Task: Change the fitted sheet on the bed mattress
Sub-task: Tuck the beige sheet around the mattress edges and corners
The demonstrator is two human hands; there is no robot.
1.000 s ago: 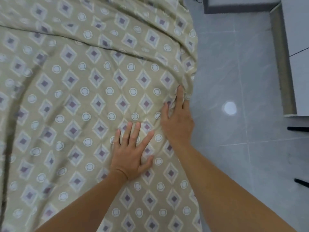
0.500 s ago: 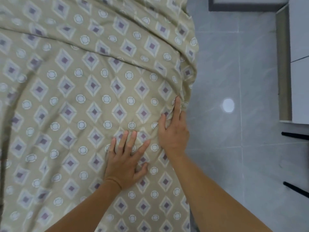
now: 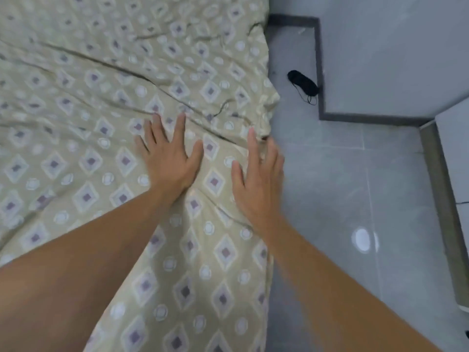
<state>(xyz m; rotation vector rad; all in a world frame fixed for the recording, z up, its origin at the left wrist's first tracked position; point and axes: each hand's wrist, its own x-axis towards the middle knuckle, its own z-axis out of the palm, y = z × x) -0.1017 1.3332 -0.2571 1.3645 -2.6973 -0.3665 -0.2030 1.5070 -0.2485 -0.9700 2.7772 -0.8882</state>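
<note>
The fitted sheet (image 3: 101, 174), beige with purple diamonds and pale circles, covers the bed across the left and near part of the view, its right edge hanging over the mattress side above the grey tiled floor (image 3: 342, 186). A long crease runs from the far left down toward the corner at the right, and the cloth bunches in small folds where that corner meets the edge. Against the far wall a white cabinet (image 3: 454, 161) stands at the right, and a small black object (image 3: 303, 83) that looks like an eye mask lies on the tiles near the skirting. The left hand (image 3: 168, 158) rests flat on the sheet with fingers straight and spread apart. The right hand (image 3: 256, 179) lies at the bed's right edge, fingers straight and close together, their tips reaching the bunched corner; blur hides whether the outer fingers touch cloth or hang past it. Compared with a second ago, both hands have slid farther up the bed toward that corner, and the view has swung to show it. By my judgement this is smoothing work: the sheet is already on, and the creases near the corner remain to be pressed out or tucked.
</note>
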